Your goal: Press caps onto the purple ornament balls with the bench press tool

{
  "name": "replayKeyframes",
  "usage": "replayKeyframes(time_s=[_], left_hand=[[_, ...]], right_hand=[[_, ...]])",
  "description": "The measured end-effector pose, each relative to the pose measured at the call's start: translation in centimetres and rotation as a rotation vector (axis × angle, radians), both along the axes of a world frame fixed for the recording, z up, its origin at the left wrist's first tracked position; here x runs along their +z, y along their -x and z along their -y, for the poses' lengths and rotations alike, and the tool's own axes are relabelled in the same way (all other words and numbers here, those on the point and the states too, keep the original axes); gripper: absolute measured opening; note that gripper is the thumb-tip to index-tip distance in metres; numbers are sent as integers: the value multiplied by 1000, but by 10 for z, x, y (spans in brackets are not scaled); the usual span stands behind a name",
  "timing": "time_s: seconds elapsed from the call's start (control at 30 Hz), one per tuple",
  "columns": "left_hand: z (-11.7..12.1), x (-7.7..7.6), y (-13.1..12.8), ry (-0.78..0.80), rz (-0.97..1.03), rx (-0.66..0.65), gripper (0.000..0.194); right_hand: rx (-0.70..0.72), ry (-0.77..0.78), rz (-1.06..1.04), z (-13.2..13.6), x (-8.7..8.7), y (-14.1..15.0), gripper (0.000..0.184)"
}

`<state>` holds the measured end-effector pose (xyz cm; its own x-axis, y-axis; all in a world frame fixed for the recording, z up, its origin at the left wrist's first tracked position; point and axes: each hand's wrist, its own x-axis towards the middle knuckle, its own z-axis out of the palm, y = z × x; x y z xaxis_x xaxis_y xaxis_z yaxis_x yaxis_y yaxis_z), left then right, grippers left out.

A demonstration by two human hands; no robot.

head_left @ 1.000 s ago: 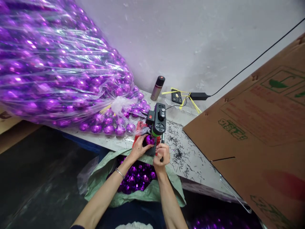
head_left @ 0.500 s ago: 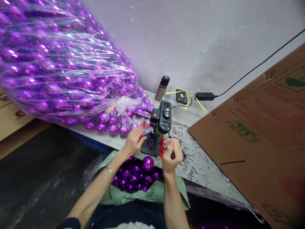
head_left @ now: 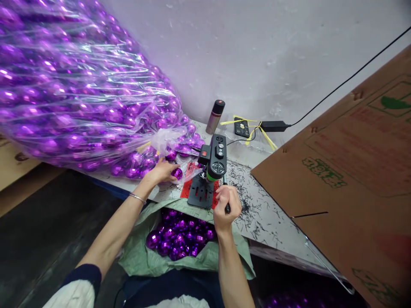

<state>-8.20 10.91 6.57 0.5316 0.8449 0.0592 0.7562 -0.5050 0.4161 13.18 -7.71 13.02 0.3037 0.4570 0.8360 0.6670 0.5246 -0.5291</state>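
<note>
My right hand is wrapped round the black-tipped lever of a small black bench drill press. The press has a green ring and a slotted base plate; nothing lies on that plate. To the left, my left hand has its fingers on a shiny purple faceted ball at the mouth of a large clear plastic bag full of such balls. Below the press, a pale green sack hangs open at the table edge, holding many purple balls.
Black shavings litter the white table right of the press. A dark-capped bottle, a black adapter with a cord, and a black phone-like item stand near the wall. A large cardboard box leans in from the right.
My left hand has moved left from the press to the bag's mouth and onto a ball. The loose ball atop the sack's front has shifted. My right hand stays on the lever.
</note>
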Motion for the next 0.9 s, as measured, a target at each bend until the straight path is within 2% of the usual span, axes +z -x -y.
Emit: replayKeyframes(time_s=[0.1, 0.17, 0.23, 0.33, 0.4, 0.47, 0.57, 0.7, 0.8, 0.9], left_hand=[[7, -6, -8, 5, 68, -6, 47], [14, -6, -14, 9, 180, -14, 56], [22, -3, -18, 30, 371, 3, 63], [32, 1, -23, 146, 695, 69, 71], [41, 1, -26, 190, 801, 110, 72], [54, -4, -29, 118, 776, 110, 67], [77, -18, -35, -48, 607, 48, 59], [100, -35, -45, -106, 465, -12, 51], [98, -40, -48, -128, 524, 33, 29], [88, -41, -49, -68, 559, 109, 28]], right_hand=[[9, 3, 9, 0, 0, 0, 33], [8, 8, 18, 0, 0, -1, 33], [3, 13, 26, 1, -1, -1, 33], [-3, 20, 22, 1, -2, -1, 32], [1, 21, 15, 1, -3, -1, 32], [10, 19, 14, 1, -4, -2, 32], [23, 27, 16, 2, -5, -3, 30], [33, 42, 24, 4, -7, -5, 29], [44, 40, 32, 4, -8, -5, 29], [40, 43, 31, 4, -8, -5, 30]])
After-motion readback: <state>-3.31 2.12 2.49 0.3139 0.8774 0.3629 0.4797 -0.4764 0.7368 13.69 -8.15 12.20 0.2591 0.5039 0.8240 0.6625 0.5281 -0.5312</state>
